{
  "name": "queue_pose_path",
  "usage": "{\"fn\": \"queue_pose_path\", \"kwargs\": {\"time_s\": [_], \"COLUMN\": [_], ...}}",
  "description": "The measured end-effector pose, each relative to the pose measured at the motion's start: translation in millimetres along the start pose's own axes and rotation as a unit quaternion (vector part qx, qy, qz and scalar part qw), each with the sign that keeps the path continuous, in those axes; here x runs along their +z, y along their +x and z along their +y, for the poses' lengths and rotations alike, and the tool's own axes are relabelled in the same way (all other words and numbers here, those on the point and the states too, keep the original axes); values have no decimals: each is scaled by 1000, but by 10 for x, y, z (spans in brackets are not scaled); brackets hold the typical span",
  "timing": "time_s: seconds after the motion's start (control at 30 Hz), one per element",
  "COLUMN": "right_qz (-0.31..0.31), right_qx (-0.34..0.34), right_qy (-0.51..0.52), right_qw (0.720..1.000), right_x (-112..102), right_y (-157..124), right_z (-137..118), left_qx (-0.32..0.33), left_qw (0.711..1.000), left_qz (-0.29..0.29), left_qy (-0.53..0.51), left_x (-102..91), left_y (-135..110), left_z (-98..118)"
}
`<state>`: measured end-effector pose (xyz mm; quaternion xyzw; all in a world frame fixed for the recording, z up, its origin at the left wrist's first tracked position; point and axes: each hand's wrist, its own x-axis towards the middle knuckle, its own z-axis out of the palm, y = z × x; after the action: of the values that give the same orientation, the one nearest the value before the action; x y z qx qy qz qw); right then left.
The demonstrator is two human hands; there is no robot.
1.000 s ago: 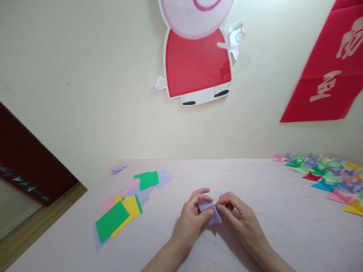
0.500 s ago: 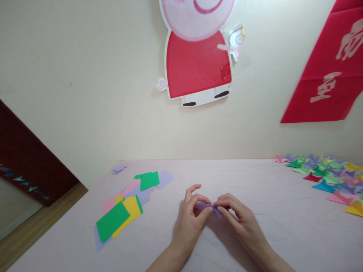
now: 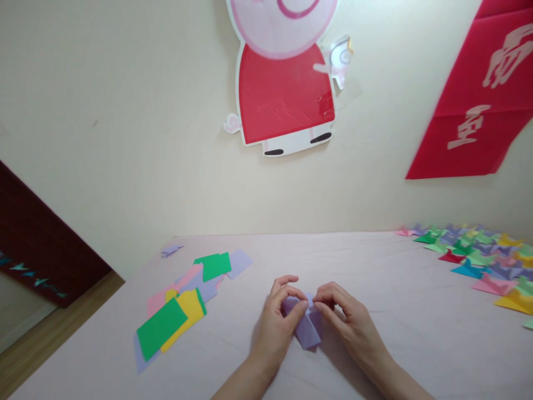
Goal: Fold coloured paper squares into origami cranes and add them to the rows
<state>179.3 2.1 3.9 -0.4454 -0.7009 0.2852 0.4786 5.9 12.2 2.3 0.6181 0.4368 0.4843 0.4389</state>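
A folded piece of lilac paper (image 3: 308, 332) is between my hands, just above the table, its lower flap hanging toward me. My left hand (image 3: 283, 308) pinches its left side between thumb and index finger, with another finger raised and bent. On the other side, my right hand (image 3: 343, 311) is closed in a pinch at the paper's upper right edge. Fingertips cover part of the upper folds.
Loose green paper sheets (image 3: 161, 329), with yellow, pink and lilac ones, lie in a pile at the left. Several folded paper figures (image 3: 495, 284) stand in rows at the right. A small lilac folded piece (image 3: 171, 251) lies at the far left corner. Behind rises a wall (image 3: 175, 139).
The lilac paper has turned so that more of its face and its lower flap show. Both hands keep their pinch in nearly the same place. The view has shifted slightly.
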Motion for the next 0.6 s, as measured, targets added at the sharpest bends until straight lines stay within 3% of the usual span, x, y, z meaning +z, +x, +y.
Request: {"fn": "queue_pose_path", "kwargs": {"time_s": [0.3,0.5,0.6], "right_qz": [-62,-51,-27], "right_qx": [-7,19,7], "right_qy": [-110,-24,-9], "right_qw": [992,998,1000], "right_x": [69,53,33], "right_y": [-88,-54,-32], "right_z": [-102,-48,-15], "left_qx": [-27,-80,-72], "left_qw": [998,990,992], "left_qz": [33,44,32], "left_qy": [-53,-110,-97], "left_x": [10,-20,-34], "left_y": [19,51,59], "left_z": [-29,-24,-9]}}
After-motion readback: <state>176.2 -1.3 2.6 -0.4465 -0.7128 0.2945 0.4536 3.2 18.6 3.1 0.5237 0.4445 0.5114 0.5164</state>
